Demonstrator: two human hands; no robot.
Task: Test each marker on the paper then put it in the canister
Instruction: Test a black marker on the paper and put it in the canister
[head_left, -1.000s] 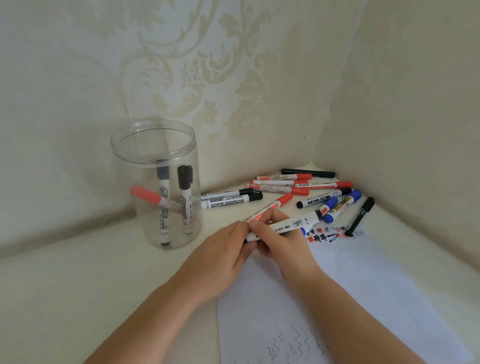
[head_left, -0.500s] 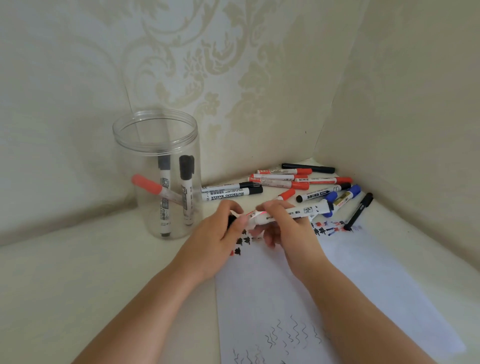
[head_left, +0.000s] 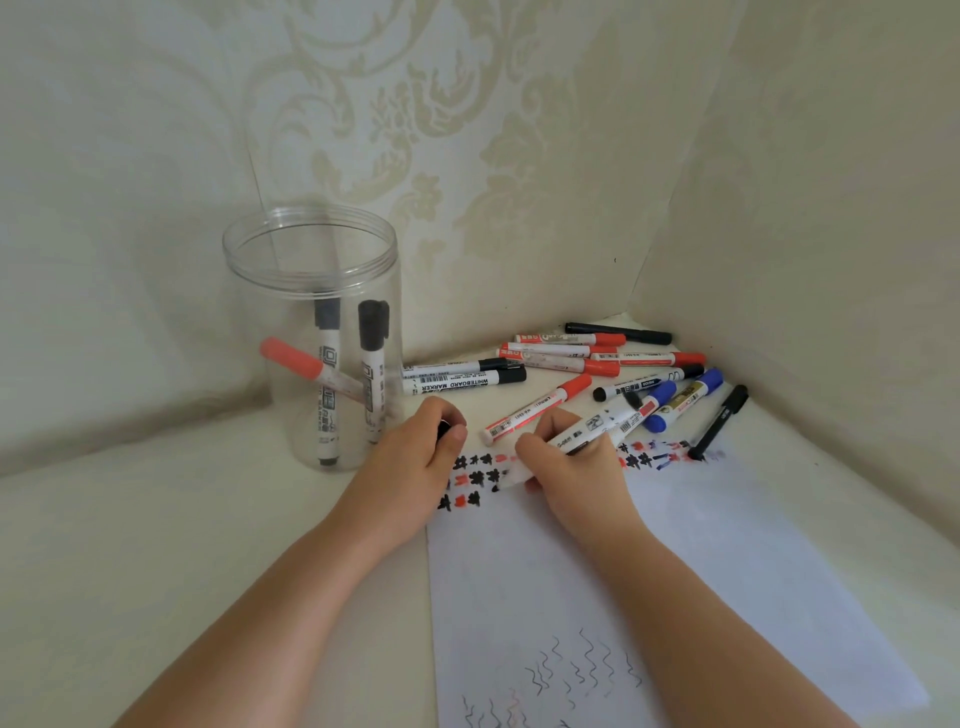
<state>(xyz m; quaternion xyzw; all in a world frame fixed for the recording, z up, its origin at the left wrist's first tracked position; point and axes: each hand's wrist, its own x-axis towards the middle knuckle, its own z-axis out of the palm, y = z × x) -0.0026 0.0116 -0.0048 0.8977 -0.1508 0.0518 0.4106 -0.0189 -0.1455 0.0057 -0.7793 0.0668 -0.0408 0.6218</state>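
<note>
Here the right hand (head_left: 571, 467) grips the marker (head_left: 597, 426) over the paper (head_left: 727, 545); the left hand (head_left: 415, 467) pinches its cap (head_left: 444, 430).

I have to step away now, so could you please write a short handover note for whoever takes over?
Left hand grips a black cap. Right hand holds the uncapped marker over the paper, tip hidden. Canister holds three markers: two black, one red. Done: rows of test marks on the paper. Left: test this one, recap, drop it in, then the loose pile by the corner.
</note>
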